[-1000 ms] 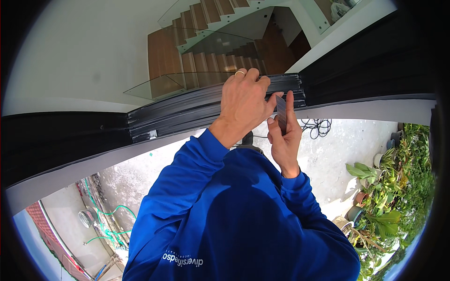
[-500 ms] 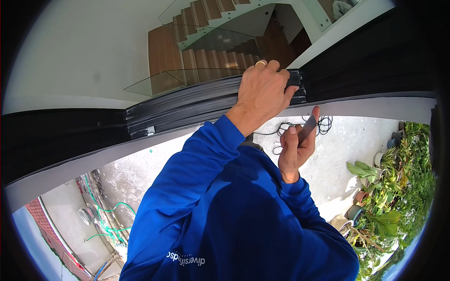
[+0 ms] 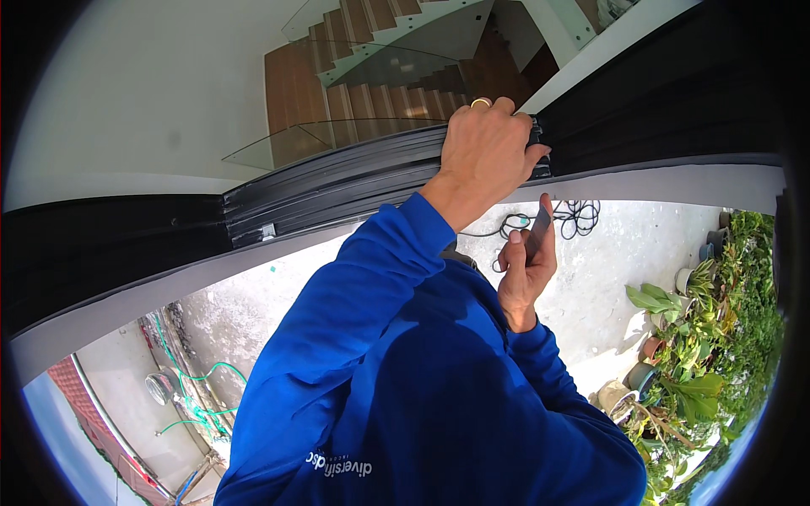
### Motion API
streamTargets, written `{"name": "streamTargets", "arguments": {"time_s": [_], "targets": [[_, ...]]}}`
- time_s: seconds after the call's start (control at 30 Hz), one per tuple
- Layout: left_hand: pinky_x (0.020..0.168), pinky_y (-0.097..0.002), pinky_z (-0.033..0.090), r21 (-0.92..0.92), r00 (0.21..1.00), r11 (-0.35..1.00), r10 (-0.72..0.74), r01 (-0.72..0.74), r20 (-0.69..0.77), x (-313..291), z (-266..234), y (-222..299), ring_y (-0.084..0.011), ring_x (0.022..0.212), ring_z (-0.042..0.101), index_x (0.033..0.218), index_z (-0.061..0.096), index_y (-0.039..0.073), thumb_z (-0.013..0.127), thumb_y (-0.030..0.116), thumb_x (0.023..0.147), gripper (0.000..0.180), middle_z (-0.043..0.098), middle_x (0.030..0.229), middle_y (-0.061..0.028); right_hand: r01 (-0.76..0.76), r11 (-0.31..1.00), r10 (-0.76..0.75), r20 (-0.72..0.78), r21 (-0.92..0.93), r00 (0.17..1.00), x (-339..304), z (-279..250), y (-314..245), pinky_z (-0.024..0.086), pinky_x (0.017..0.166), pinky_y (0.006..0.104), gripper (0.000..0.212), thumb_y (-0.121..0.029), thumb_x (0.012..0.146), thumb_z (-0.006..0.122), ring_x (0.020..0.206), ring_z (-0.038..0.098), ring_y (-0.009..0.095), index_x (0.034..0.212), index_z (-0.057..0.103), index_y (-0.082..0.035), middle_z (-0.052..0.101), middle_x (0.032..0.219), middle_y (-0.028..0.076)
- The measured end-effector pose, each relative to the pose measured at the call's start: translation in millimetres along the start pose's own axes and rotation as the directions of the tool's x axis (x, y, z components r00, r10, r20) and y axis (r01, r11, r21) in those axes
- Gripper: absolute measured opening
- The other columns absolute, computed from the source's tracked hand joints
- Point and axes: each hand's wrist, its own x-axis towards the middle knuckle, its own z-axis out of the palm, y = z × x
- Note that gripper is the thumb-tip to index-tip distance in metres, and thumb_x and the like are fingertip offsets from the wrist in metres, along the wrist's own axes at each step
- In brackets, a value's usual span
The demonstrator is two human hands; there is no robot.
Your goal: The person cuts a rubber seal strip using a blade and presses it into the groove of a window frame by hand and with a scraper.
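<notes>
A black grooved window track (image 3: 337, 173) runs across the view in front of me. My left hand (image 3: 488, 152), with a ring on one finger, is closed over its far edge towards the right end, thumb pointing right. Its fingertips are out of sight beyond the edge, so anything under them is hidden. Lower and to the right, my right hand (image 3: 525, 282) pinches a thin, flat dark strip (image 3: 537, 234) between thumb and fingers, apart from the track. What the strip is made of cannot be made out.
Stairs (image 3: 371, 101) with glass panels lie inside, beyond the track. Far below on the concrete ground (image 3: 620, 261) is a coiled black cable (image 3: 580, 221). Potted plants (image 3: 675, 337) line the right, and a green hose (image 3: 198, 411) lies at lower left. A small light-coloured piece (image 3: 268, 231) sits on the track.
My left hand has shifted a little to the right along the track. The right hand has moved slightly left, with the strip still in it and tilted more upright.
</notes>
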Motion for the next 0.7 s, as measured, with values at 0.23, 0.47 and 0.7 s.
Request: {"name": "streamTargets", "arguments": {"time_s": [0.23, 0.47, 0.7], "targets": [[0.072, -0.0449, 0.055, -0.11, 0.999, 0.993, 0.047, -0.045, 0.019, -3.9, -6.8, -13.1, -0.0331, 0.08, 0.069, 0.088, 0.08, 0.001, 0.09, 0.033, 0.079, 0.035, 0.068, 0.082, -0.0108, -0.083, 0.983, 0.087, -0.017, 0.165, 0.996, 7.6, 13.3, 4.7, 0.028, 0.049, 0.02, 0.026, -0.01, 0.107, 0.065, 0.054, 0.039, 0.001, 0.132, 0.063, -0.002, 0.053, 0.072, -0.007], [0.07, -0.046, 0.054, -0.08, 0.993, 0.99, 0.11, -0.114, -0.047, -4.4, 3.3, -5.9, -0.0315, 0.083, 0.069, 0.085, 0.08, 0.003, 0.085, 0.027, 0.082, 0.025, 0.066, 0.081, -0.0099, -0.093, 0.985, 0.096, -0.019, 0.145, 0.995, 9.7, 13.1, 15.4, 0.031, 0.047, 0.0236, 0.017, -0.015, 0.11, 0.06, 0.051, 0.036, 0.003, 0.118, 0.065, 0.0, 0.044, 0.063, -0.005], [0.071, -0.047, 0.054, -0.139, 0.999, 0.989, -0.049, 0.049, 0.002, -1.2, 4.8, 4.1, -0.0338, 0.084, 0.067, 0.086, 0.081, 0.003, 0.085, 0.026, 0.082, 0.023, 0.068, 0.086, -0.0109, -0.116, 0.988, 0.119, -0.024, 0.103, 0.993, 8.6, 11.8, 11.9, 0.03, 0.046, 0.0235, 0.016, -0.015, 0.11, 0.061, 0.05, 0.035, 0.003, 0.117, 0.065, -0.001, 0.044, 0.063, -0.006]]}}
